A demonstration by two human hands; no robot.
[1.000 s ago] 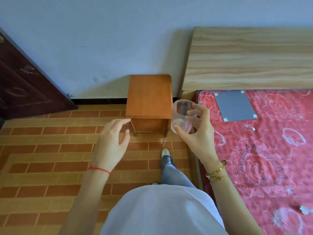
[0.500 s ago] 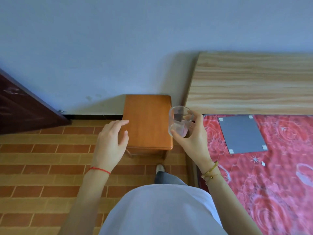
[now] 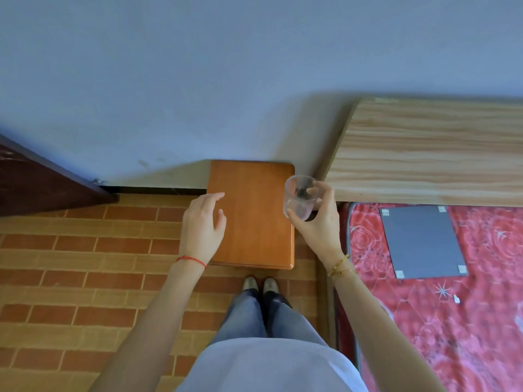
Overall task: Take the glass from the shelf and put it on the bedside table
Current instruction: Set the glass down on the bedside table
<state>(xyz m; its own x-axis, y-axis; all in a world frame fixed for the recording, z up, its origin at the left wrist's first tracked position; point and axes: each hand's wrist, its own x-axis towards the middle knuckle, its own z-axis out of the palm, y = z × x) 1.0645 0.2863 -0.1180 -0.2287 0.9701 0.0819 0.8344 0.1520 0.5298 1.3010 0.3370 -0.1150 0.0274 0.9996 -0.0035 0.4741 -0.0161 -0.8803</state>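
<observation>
The person's feet [image 3: 261,284] stand just before the bedside table. Its bare wooden worktop [image 3: 254,222] lies left of the right hand [image 3: 317,230], whose fingers [image 3: 325,193] clasp the clear glass [image 3: 300,198] upright over the worktop's right edge. The left hand [image 3: 202,224] hovers empty, fingers loosely spread, over the left edge.

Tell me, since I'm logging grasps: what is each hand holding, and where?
Right hand grips the glass around its side wall; left hand holds nothing.
</observation>
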